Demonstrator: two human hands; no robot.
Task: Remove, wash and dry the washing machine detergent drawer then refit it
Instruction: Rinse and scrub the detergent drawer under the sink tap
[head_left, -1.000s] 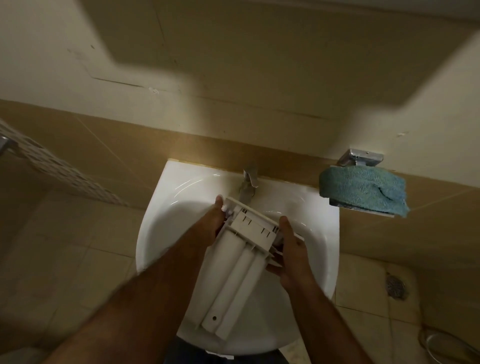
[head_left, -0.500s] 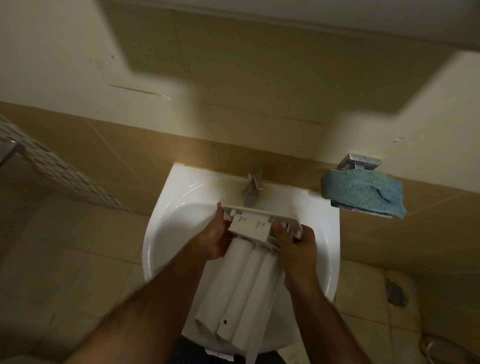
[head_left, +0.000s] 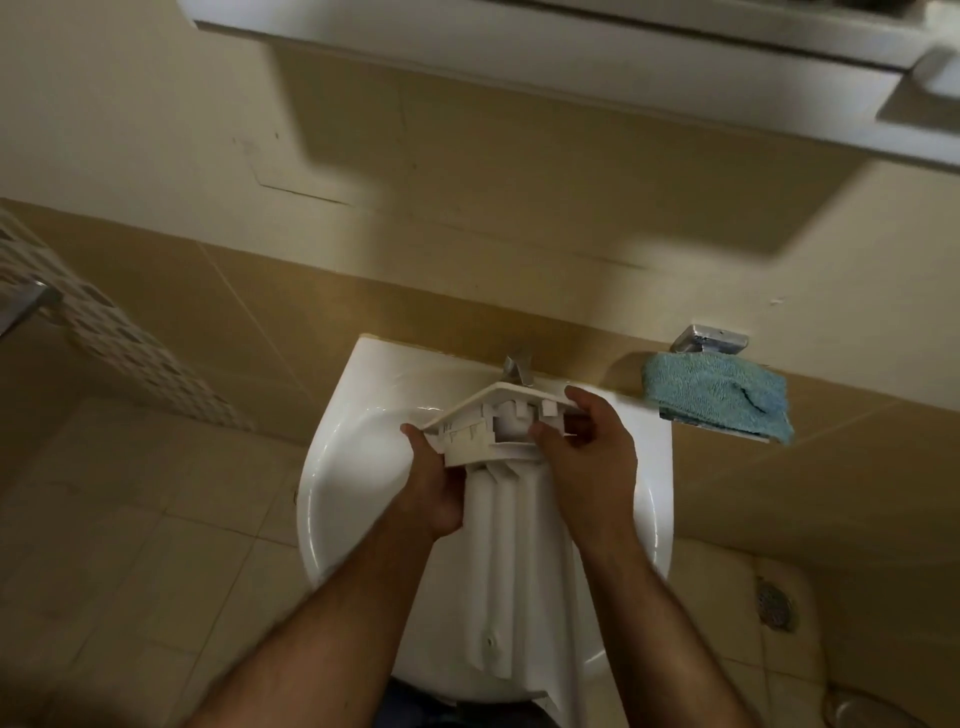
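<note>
The drawer (head_left: 514, 561) hangs over the sink (head_left: 358, 467), underside up, its front panel at the far end just below the tap (head_left: 517, 370). The left hand (head_left: 434, 483) grips the panel's left corner, fingers curled under it; the right hand (head_left: 587, 457) pinches the right end, thumb on the ribbed back. To wash it well, I would keep both grips firm, tilt the compartments under the tap, and let water run through every channel. No water shows in the sink. A blue cloth (head_left: 719, 397) lies on a holder to the right, handy for drying.
</note>
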